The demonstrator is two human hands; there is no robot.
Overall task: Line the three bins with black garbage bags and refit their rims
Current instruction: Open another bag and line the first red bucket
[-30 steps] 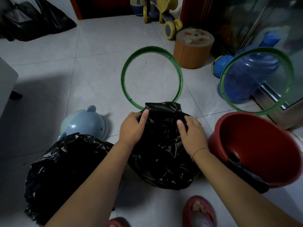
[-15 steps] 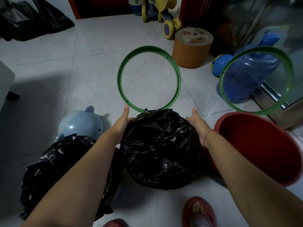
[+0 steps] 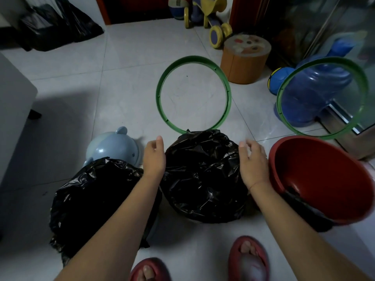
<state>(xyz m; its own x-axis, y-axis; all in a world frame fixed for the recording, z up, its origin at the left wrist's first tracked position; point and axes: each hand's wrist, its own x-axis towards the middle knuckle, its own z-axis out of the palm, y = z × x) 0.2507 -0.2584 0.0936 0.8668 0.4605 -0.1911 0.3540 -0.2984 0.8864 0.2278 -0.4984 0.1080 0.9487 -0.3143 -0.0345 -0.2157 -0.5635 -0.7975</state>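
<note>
A bin wrapped in a black garbage bag stands on the floor between my hands. My left hand is at its left side and my right hand at its right side, both with fingers apart and holding nothing. A second bag-covered bin stands lower left, partly behind my left forearm. A tilted red bin at the right has black bag under its lower edge. One green rim lies on the floor just beyond the middle bin; another green rim leans at the right.
A pale blue animal-shaped object sits behind the left bin. An orange round stool, a ride-on toy, a blue toy and a glass panel crowd the far right. Black bags lie far left. My red slippers are below.
My hands let go of the bag's top and moved apart down the sides of the middle bin; the bag now lies spread over it.
</note>
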